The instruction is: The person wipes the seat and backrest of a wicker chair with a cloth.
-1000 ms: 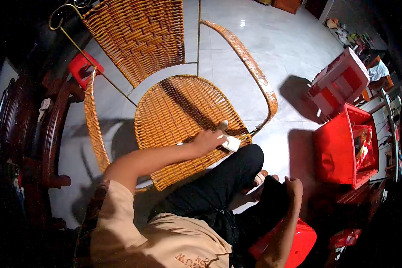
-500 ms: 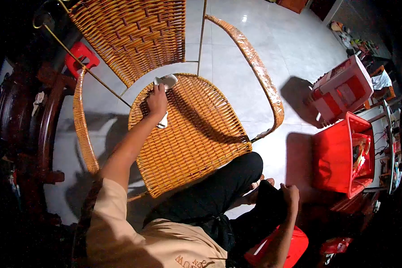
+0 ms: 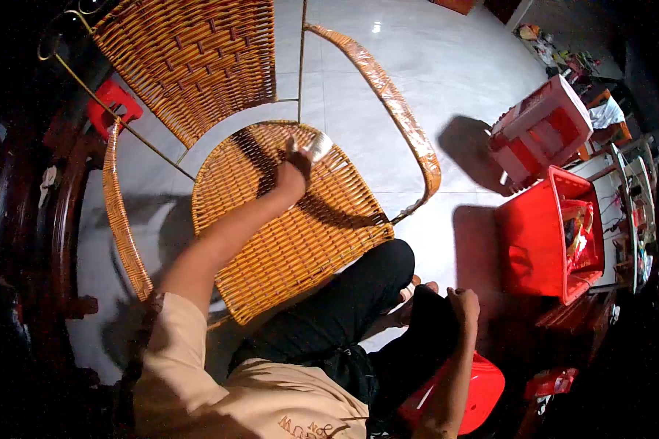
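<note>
white cloth (image 3: pixel 320 146) on woven seat (image 3: pixel 271 256)

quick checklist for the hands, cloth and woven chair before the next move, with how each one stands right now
1. White cloth in the left hand's grip: ok, part of it shows beyond the fingers
2. Left hand over the woven seat: ok, near the seat's back edge
3. Right hand clear of the chair: ok, it is by the raised knee
4. Armrest on the picture's right free of wrapping: not ok, shiny clear film shows on it
5. Seat clean under the hand and cloth: cannot tell, they hide that part
6. Chair legs steady on the floor: cannot tell, their feet are hidden
</note>
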Demonstrator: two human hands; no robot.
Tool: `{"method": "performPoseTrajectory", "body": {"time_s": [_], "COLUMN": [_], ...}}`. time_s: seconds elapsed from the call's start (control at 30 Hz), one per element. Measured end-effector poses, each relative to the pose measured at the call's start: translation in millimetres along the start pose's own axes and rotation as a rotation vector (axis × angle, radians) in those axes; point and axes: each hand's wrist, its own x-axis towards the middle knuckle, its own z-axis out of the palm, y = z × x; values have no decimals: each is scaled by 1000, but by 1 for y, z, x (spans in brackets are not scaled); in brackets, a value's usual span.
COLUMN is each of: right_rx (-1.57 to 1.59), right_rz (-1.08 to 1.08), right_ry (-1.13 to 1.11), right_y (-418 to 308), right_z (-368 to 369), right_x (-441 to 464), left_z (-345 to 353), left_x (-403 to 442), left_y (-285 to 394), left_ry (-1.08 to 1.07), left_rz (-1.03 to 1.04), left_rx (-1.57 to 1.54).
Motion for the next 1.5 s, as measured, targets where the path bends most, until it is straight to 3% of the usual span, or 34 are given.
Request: {"method": "performPoseTrajectory", "body": {"time_s": [0.07, 0.13, 0.23, 0.3, 0.33, 0.4, 0.53, 0.57, 0.63, 0.8, 0.83, 0.9, 0.93, 1.03, 1.1, 1.17, 1.23, 1.3, 1.37, 1.4, 1.43, 1.5], "right_rx": [-7, 8, 20, 23, 28, 69, 95, 111, 168, 276, 102, 184, 331, 743, 965, 1020, 1167, 1246, 1498, 1484, 1468, 1447], "right_rz": [-7, 15, 25, 29, 27, 39, 36, 60, 18, -135, -121, -355, -475, -553, -682, -674, -484, -331, -166, -110, -57, 109], "right_ry": [35, 51, 79, 95, 145, 234, 386, 385, 421, 561, 511, 800, 834, 496, 434, 418, 390, 405, 343, 337, 330, 512], "right_y": [3, 3, 0, -4, -8, -9, -5, -3, 1, 1, -5, -18, -21, -33, -43, -47, -40, -23, -8, 4, 17, 56], "right_z": [0, 0, -3, -5, -6, -4, 9, 11, 14, 22, 15, 13, 15, 26, 43, 49, 49, 49, 41, 31, 25, 47], "right_x": [-6, -8, -13, -20, -25, -30, -31, -32, -35, -56, -63, -92, -102, -136, -147, -163, -176, -183, -198, -212, -222, -228], "left_z": [32, 35, -42, -96, -98, -104, -125, -134, -132, -156, -161, -173, -177, -180, -203, -219, -237, -222, -207, -232, -236, -232], "left_x": [-3, -9, -36, -38, -47, -64, -85, -87, -101, -132, -135, -137, -138, -143, -155, -159, -165, -180, -187, -186, -194, -184], "left_y": [26, 46, 72, 91, 96, 102, 109, 116, 124, 151, 159, 172, 183, 210, 237, 256, 268, 281, 281, 287, 290, 291], "left_ry": [67, -22, 115, -712, -707, -488, -409, -536, -402, -346, -322, -305, -304, -361, -910, -1108, -1320, -1395, -1627, -1536, -1460, -1084], "left_rz": [81, 20, 321, 414, 427, 405, 425, 388, 428, 522, 516, 484, 508, 464, -68, -148, -200, -107, 9, 138, 55, 555], "left_rx": [20, -222, -200, 7, 8, -265, -424, -428, -382, -742, -773, -880, -889, -1263, -1871, -1948, -2039, -2146, -1893, -1859, -1819, -1594]}}
